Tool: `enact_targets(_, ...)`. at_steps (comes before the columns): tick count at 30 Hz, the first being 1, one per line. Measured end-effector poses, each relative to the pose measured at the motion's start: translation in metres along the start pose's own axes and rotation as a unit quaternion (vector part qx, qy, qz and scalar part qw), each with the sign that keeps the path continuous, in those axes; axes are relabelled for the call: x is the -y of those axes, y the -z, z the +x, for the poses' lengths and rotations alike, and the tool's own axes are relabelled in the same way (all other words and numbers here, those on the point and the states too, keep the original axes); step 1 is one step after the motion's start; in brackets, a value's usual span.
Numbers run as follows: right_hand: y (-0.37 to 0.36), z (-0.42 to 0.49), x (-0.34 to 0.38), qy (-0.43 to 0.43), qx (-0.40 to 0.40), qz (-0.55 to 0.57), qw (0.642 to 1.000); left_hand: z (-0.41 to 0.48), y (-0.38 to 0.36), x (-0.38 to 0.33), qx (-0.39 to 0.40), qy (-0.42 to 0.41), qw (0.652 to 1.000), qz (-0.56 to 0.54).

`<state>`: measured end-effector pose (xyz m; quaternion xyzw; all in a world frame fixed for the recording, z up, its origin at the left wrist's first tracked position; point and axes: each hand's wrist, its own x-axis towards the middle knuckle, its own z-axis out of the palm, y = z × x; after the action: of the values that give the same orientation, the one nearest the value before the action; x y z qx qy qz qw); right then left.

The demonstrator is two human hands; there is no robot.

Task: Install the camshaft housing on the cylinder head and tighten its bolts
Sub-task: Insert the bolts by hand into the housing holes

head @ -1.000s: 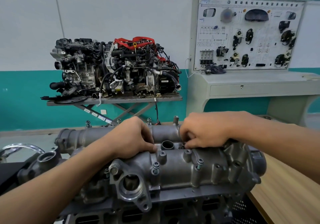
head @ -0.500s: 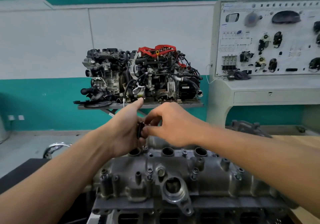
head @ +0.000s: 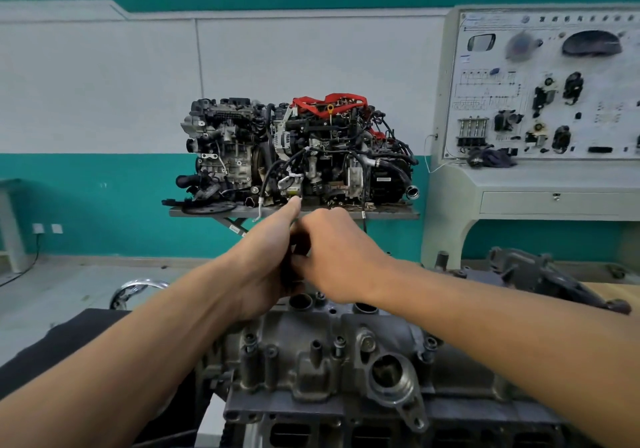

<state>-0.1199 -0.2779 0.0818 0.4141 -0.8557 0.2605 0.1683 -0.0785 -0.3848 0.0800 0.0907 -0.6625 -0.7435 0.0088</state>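
This was an automotive training workshop: a complete engine (head: 294,153) sat displayed on a stand against the teal-banded wall, a wiring demonstration board (head: 540,87) stood beside it, and a cylinder head (head: 322,371) filled the foreground.

No text, brand or number can be read anywhere. The training panel (head: 550,84) at two o'clock carries a printed header line, a wiring diagram and small captions, all too blurred to make out. A small white label (head: 383,179) sits on a black part of the display engine (head: 298,153) at twelve o'clock, its print too small to tell. The camshaft housing (head: 322,354) at six o'clock shows no legible marking.
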Motion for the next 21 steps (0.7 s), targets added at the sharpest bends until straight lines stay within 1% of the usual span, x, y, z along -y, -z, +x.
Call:
enact_targets(4, -0.003, 0.004, 0.006, -0.01, -0.022, 0.028, 0.999, -0.003, 0.006, -0.004, 0.008, 0.002, 1.0, -0.023)
enact_targets(6, 0.001, 0.006, 0.006, -0.031, -0.036, 0.068, 0.997, -0.006, 0.012, -0.007, 0.03, 0.007, 0.999, -0.036)
enact_targets(9, 0.006, 0.008, 0.003, -0.053, -0.027, 0.154, 0.986, -0.01, 0.026, -0.014, 0.05, 0.0, 0.998, -0.023)
enact_targets(11, 0.01, 0.009, -0.003, -0.079, -0.02, 0.219, 0.972, -0.01, 0.034, -0.015, 0.051, -0.02, 0.998, 0.009)
enact_targets(13, 0.014, 0.006, -0.012, -0.102, -0.011, 0.277, 0.956, -0.01, 0.04, -0.013, 0.036, -0.059, 0.992, 0.102)
enact_targets(14, 0.015, 0.003, -0.017, -0.1, -0.001, 0.28, 0.955, -0.011, 0.043, -0.011, 0.019, -0.084, 0.982, 0.166)
enact_targets(16, 0.014, -0.007, -0.027, -0.083, 0.027, 0.221, 0.971, -0.01, 0.048, -0.005, -0.02, -0.132, 0.945, 0.299)
enact_targets(18, 0.01, -0.017, -0.035, -0.054, 0.058, 0.114, 0.99, -0.008, 0.052, 0.0, -0.053, -0.174, 0.893, 0.411)
enact_targets(19, 0.008, -0.021, -0.039, -0.039, 0.071, 0.068, 0.994, -0.007, 0.053, 0.002, -0.067, -0.187, 0.867, 0.458)
enact_targets(21, 0.005, -0.026, -0.042, -0.021, 0.085, 0.02, 0.996, -0.006, 0.053, 0.006, -0.091, -0.201, 0.82, 0.528)
